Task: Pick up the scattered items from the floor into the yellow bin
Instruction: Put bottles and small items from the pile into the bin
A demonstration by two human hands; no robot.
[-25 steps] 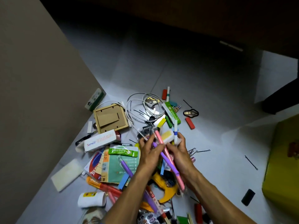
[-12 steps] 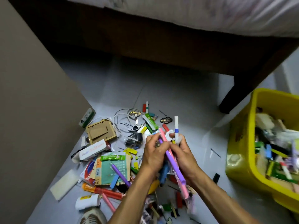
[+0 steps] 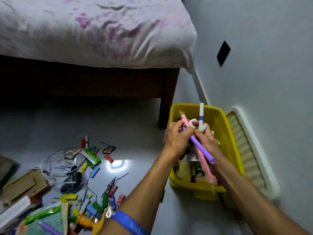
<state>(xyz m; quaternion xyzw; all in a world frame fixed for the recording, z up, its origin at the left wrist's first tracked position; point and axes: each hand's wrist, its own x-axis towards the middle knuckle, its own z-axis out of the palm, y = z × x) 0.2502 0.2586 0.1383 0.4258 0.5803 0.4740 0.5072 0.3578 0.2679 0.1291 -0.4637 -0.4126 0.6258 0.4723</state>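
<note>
Holding a bundle together, the left hand and right hand curl around a purple pen, pink pen and white marker. Both are above the yellow bin at right of the frame; scattered items lie at lower left.

Floor clutter blurred, cut off at left and bottom edges — bin contents perhaps stationery, mostly hidden behind hands.

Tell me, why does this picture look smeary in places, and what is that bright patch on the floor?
Head view: motion blur smears the clutter at lower left and the yellow bin; the left hand and right hand, gripping the pens, stay fairly sharp. The bright patch is glare of a light on the glossy floor. The wide lens bends the wall edge.
</note>
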